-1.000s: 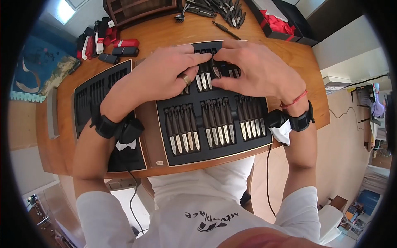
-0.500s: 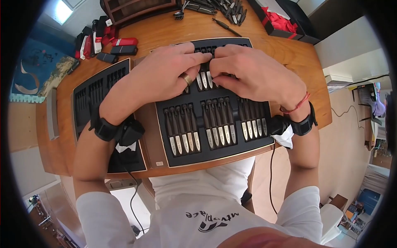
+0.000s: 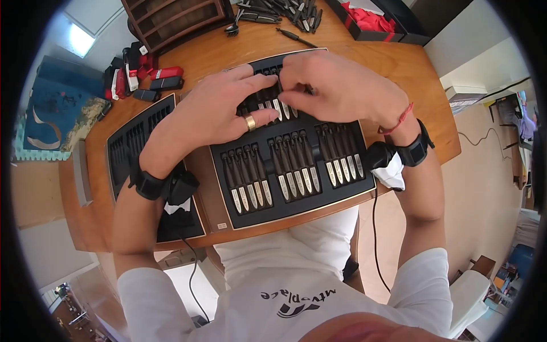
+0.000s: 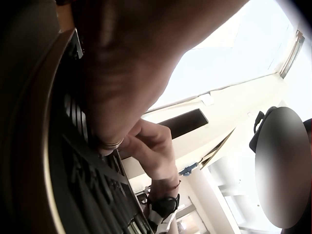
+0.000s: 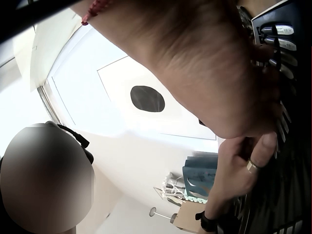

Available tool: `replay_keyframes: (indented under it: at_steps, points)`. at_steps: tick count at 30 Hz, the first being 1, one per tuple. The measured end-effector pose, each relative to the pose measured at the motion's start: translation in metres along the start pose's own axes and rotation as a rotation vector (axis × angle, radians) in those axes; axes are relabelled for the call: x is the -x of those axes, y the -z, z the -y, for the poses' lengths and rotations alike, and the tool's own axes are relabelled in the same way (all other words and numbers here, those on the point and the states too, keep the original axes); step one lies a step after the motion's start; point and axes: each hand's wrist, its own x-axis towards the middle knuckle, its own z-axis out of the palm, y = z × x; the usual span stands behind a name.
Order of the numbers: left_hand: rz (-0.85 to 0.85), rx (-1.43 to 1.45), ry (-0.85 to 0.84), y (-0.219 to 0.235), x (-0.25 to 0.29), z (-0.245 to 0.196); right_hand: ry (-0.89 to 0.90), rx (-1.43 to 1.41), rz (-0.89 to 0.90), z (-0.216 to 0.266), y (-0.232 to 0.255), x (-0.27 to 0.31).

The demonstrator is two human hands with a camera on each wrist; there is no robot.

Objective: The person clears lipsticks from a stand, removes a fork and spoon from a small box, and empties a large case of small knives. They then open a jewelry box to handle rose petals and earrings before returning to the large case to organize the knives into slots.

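I see a person at a brown wooden table, bending over a black tray in the middle of the frame. Slim dark tools with silver ends lie there in neat groups, three of them along the near side. More tools sit in the slots further up, partly under the hands.

The left hand is loose, with the pointing finger and thumb stretched out over those upper tools. The thumb, below a gold ring, is by the silver ends. The right hand is just beside it, fingers bent down over the upper slots. Its fingertips are hidden, so I can't tell if it is holding a tool. A red string goes round that wrist.

A second black tray is on the left. At the top there is a wooden rack, a pile of dark tools and one tool alone. Red cloth fills a black box at the upper right.
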Motion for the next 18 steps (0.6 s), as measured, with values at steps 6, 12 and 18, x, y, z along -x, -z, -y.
replay_keyframes:
  at_steps: [6,12,18]
  points:
    - [0.010,-0.083,0.035,0.002,0.001,-0.011,0.008,0.077,-0.232,-0.007,-0.002,-0.005]
    - [-0.016,-0.042,0.000,0.000,0.002,-0.004,-0.004,-0.009,-0.578,-0.022,0.004,-0.008]
    - [-0.021,0.000,0.004,-0.002,0.002,-0.001,-0.285,0.098,-0.526,-0.042,0.004,-0.007]
